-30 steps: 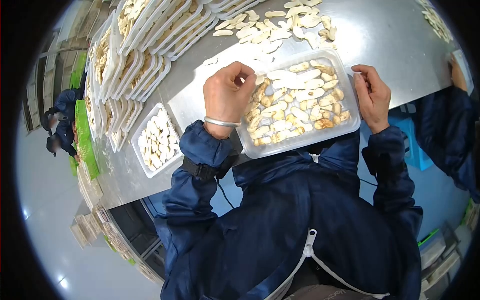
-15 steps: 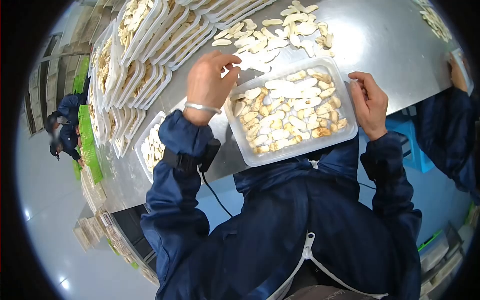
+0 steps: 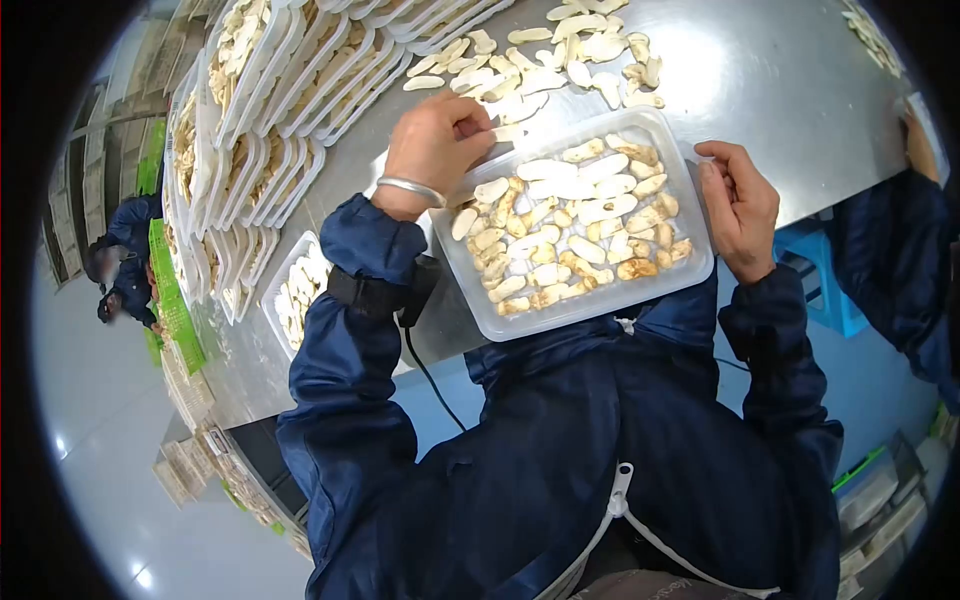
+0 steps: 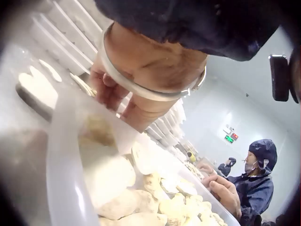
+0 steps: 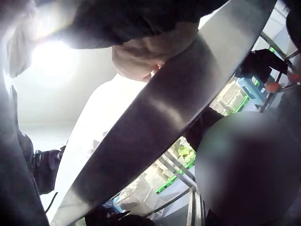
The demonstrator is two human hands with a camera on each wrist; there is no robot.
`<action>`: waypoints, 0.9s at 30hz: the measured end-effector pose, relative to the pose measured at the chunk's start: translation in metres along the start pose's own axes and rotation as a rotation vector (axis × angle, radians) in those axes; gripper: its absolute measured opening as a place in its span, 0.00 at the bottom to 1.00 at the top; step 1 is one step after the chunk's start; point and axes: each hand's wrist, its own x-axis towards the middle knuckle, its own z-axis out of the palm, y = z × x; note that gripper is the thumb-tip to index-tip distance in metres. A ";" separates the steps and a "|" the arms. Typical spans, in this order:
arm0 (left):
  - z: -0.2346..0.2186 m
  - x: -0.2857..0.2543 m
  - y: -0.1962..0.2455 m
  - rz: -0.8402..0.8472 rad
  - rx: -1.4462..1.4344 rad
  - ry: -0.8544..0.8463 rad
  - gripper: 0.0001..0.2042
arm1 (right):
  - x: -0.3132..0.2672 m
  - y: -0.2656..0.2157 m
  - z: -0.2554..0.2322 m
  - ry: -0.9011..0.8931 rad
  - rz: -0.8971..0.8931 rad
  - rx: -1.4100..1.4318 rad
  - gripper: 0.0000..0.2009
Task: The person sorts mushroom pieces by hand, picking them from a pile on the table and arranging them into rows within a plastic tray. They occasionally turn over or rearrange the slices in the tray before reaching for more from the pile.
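In the head view my left hand (image 3: 435, 150), with a silver bangle at the wrist, is over the far left corner of a clear plastic tray (image 3: 470, 318). Its thumb and forefinger pinch a pale mushroom slice (image 3: 507, 133). Rows of mushroom slices (image 3: 585, 250), white to browned, line the tray. From the left wrist view, the left hand (image 4: 136, 101) reaches past the tray's near wall, fingertips partly hidden. My right hand (image 3: 740, 210) lies beside the tray's right edge, fingers loosely bent and holding nothing. The right wrist view shows only part of that hand (image 5: 141, 61).
Loose mushroom slices (image 3: 560, 60) lie on the metal table (image 3: 780, 110) beyond the tray. Stacked filled trays (image 3: 270, 120) stand at the left. A smaller tray (image 3: 300, 285) of pale pieces sits near my left sleeve. Another person (image 4: 256, 179) works nearby.
My left hand moved left and away from the tray, then came back a little with a slice between its fingertips. The tray shifted slightly left. The right hand has barely moved.
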 end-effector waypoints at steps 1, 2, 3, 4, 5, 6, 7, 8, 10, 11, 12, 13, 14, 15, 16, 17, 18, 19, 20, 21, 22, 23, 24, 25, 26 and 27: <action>-0.004 -0.002 -0.001 0.006 -0.029 0.012 0.06 | 0.000 -0.001 0.000 0.001 0.007 0.002 0.07; -0.010 -0.004 0.001 0.013 -0.059 0.024 0.06 | 0.000 -0.002 -0.001 -0.002 0.010 -0.009 0.07; -0.015 -0.006 0.004 0.019 -0.089 0.036 0.06 | 0.000 -0.004 -0.001 -0.005 0.013 -0.020 0.07; -0.019 -0.009 0.010 0.032 -0.112 0.005 0.06 | 0.000 -0.005 -0.002 -0.009 0.017 -0.030 0.07; -0.024 -0.014 0.019 0.044 -0.133 -0.022 0.05 | 0.000 -0.005 -0.002 -0.012 0.024 -0.038 0.07; -0.027 -0.018 0.026 0.057 -0.152 -0.045 0.05 | 0.000 -0.005 -0.002 -0.016 0.027 -0.045 0.07; -0.024 -0.021 0.032 0.066 -0.220 -0.063 0.05 | 0.000 -0.004 -0.002 -0.019 0.028 -0.050 0.07; -0.021 -0.023 0.040 0.075 -0.225 -0.071 0.04 | 0.000 -0.002 -0.001 -0.011 0.018 -0.041 0.07; -0.014 -0.023 0.044 0.122 -0.032 -0.099 0.03 | -0.001 0.002 0.000 0.007 0.009 -0.024 0.07; -0.012 -0.023 0.046 0.109 -0.026 -0.109 0.03 | -0.001 0.001 -0.002 0.006 0.004 -0.040 0.07; -0.009 -0.023 0.047 0.096 -0.019 -0.119 0.04 | -0.001 -0.002 -0.003 0.006 0.000 -0.056 0.07; -0.007 -0.022 0.048 0.084 -0.012 -0.126 0.04 | 0.000 -0.003 -0.005 0.007 -0.007 -0.072 0.07; -0.006 -0.021 0.048 0.102 0.037 -0.108 0.04 | 0.000 -0.003 -0.006 0.004 -0.009 -0.074 0.07; -0.006 -0.020 0.046 0.119 0.087 -0.088 0.05 | 0.000 -0.002 -0.005 0.001 -0.012 -0.075 0.07; -0.005 -0.019 0.045 0.136 0.138 -0.068 0.06 | 0.000 -0.002 -0.006 -0.002 -0.015 -0.075 0.07; -0.006 -0.019 0.046 0.140 0.129 -0.034 0.06 | 0.000 -0.004 -0.006 -0.008 0.010 -0.046 0.07; -0.005 -0.019 0.046 0.143 0.120 -0.004 0.07 | 0.001 -0.004 -0.006 -0.007 0.005 -0.047 0.07; -0.004 -0.020 0.046 0.145 0.110 0.025 0.07 | 0.001 -0.005 -0.007 -0.006 0.002 -0.048 0.07; -0.006 -0.017 0.044 0.134 0.097 0.087 0.07 | 0.000 -0.005 -0.007 -0.005 0.000 -0.048 0.07; -0.009 -0.014 0.040 0.121 0.085 0.149 0.08 | 0.000 -0.005 -0.007 -0.005 0.010 -0.053 0.07; -0.012 -0.011 0.036 0.108 0.073 0.213 0.08 | -0.001 -0.006 -0.007 -0.006 0.018 -0.057 0.07; -0.015 -0.007 0.033 0.103 0.098 0.203 0.08 | 0.000 -0.006 -0.006 -0.007 0.020 -0.060 0.07; -0.017 -0.001 0.029 0.100 0.124 0.195 0.08 | 0.001 -0.007 -0.006 -0.008 0.025 -0.047 0.07; -0.018 0.004 0.026 0.096 0.149 0.186 0.08 | 0.001 -0.007 -0.006 -0.009 0.030 -0.034 0.07; -0.017 0.008 0.024 0.093 0.174 0.175 0.08 | 0.001 -0.007 -0.006 -0.010 0.038 -0.021 0.07; -0.014 0.011 0.022 0.081 0.167 0.158 0.09 | 0.001 -0.006 -0.007 -0.011 0.035 -0.014 0.08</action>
